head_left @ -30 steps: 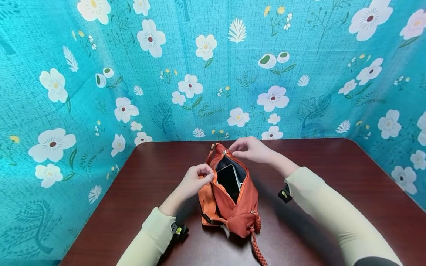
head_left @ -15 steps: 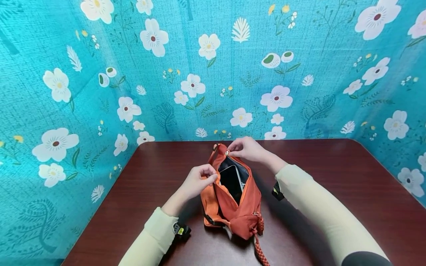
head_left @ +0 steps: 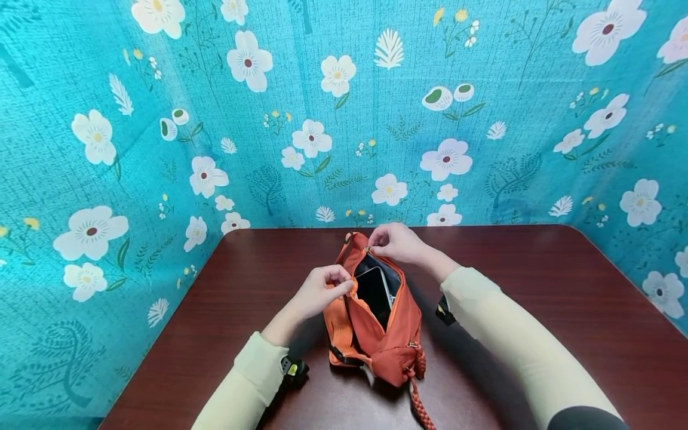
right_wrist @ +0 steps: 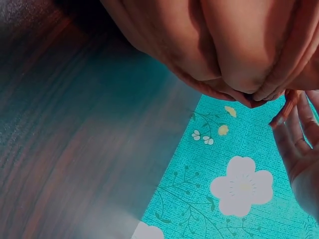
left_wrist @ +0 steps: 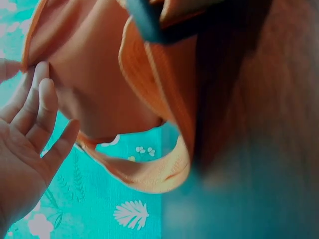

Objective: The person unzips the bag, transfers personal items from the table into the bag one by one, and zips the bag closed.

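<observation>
A rust-orange zip bag lies on the table with its top unzipped, showing a dark lining. Inside leans a smartphone with a black screen and pale edge. My left hand pinches the left rim of the opening between thumb and fingers; the left wrist view shows this hand at the fabric edge. At the far end, my right hand pinches the zipper pull beside the metal slider. An orange pull tab shows between its fingers in the right wrist view.
An orange webbing strap with a black buckle lies along the bag's left side. A braided cord hangs toward the near edge. Behind the dark wooden table hangs a turquoise floral cloth.
My right hand has shifted from the bag's right rim onto the zipper pull at the far end. The left hand keeps its pinch on the left rim. The view has shifted slightly.
</observation>
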Action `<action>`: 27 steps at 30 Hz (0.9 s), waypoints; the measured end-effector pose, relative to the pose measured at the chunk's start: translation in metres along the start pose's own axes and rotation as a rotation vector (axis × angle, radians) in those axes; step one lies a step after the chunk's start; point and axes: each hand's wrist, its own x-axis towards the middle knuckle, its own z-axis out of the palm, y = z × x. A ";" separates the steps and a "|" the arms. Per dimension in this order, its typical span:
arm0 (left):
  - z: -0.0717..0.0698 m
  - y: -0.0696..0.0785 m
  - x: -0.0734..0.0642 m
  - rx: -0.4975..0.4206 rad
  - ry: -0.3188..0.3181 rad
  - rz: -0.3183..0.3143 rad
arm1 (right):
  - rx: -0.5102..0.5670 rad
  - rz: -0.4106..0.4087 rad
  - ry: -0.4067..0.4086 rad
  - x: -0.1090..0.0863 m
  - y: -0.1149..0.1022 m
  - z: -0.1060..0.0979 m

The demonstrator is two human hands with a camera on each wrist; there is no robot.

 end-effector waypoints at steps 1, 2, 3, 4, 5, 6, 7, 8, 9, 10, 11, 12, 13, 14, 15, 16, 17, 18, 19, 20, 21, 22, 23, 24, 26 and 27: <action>-0.002 -0.001 0.002 -0.003 -0.008 0.004 | 0.000 -0.004 0.001 0.000 0.001 0.000; -0.004 -0.001 0.005 0.003 -0.009 0.009 | 0.005 -0.005 0.004 0.000 0.002 0.000; -0.007 -0.008 0.009 0.005 -0.005 0.008 | 0.015 -0.008 0.005 0.000 0.002 -0.001; -0.009 -0.014 0.013 0.012 0.007 0.009 | 0.024 -0.008 0.008 -0.001 0.002 -0.001; -0.012 -0.015 0.017 0.024 0.025 0.015 | 0.031 -0.009 0.011 -0.001 0.002 -0.002; -0.015 -0.017 0.022 0.040 0.048 0.020 | 0.039 -0.008 0.014 -0.001 0.002 -0.002; -0.018 -0.018 0.026 0.068 0.075 0.021 | 0.048 -0.009 0.015 -0.001 0.002 -0.002; -0.021 -0.020 0.031 0.088 0.104 0.023 | 0.054 -0.013 0.016 -0.002 0.001 -0.003; -0.023 -0.021 0.036 0.098 0.129 0.025 | 0.060 -0.014 0.015 -0.003 0.001 -0.003; -0.026 -0.023 0.041 0.110 0.151 0.028 | 0.063 -0.015 0.014 -0.003 0.001 -0.003; -0.028 -0.024 0.046 0.119 0.168 0.030 | 0.066 -0.018 0.012 -0.004 0.000 -0.003; -0.030 -0.026 0.051 0.127 0.179 0.029 | 0.070 -0.023 0.009 -0.005 0.000 -0.003; -0.032 -0.027 0.056 0.134 0.185 0.029 | 0.071 -0.026 0.007 -0.006 0.000 -0.003; -0.033 -0.028 0.061 0.122 0.184 0.034 | 0.073 -0.032 0.005 -0.006 0.000 -0.003; -0.034 -0.029 0.066 0.117 0.181 0.040 | 0.073 -0.033 0.005 -0.007 0.000 -0.002; -0.035 -0.030 0.071 0.117 0.173 0.046 | 0.073 -0.039 0.005 -0.007 0.001 -0.002; -0.035 -0.031 0.075 0.116 0.162 0.052 | 0.075 -0.044 0.006 -0.007 0.001 -0.002; -0.036 -0.031 0.079 0.114 0.148 0.059 | 0.075 -0.049 0.007 -0.007 0.001 -0.002; -0.036 -0.032 0.083 0.110 0.134 0.068 | 0.076 -0.053 0.010 -0.007 0.002 -0.002; -0.036 -0.033 0.087 0.102 0.116 0.073 | 0.079 -0.056 0.011 -0.006 0.002 -0.002; -0.036 -0.034 0.090 0.105 0.098 0.070 | 0.082 -0.058 0.014 -0.006 0.002 -0.002; -0.037 -0.034 0.093 0.099 0.077 0.065 | 0.086 -0.060 0.015 -0.006 0.002 -0.002; -0.037 -0.035 0.095 0.092 0.055 0.058 | 0.093 -0.064 0.016 -0.006 0.002 -0.002; -0.037 -0.037 0.097 0.076 0.033 0.048 | 0.099 -0.068 0.018 -0.006 0.002 -0.002; -0.036 -0.039 0.100 0.039 -0.014 0.029 | 0.111 -0.076 0.020 -0.007 0.001 -0.002; -0.035 -0.041 0.101 0.018 -0.040 0.021 | 0.116 -0.080 0.021 -0.007 0.001 -0.002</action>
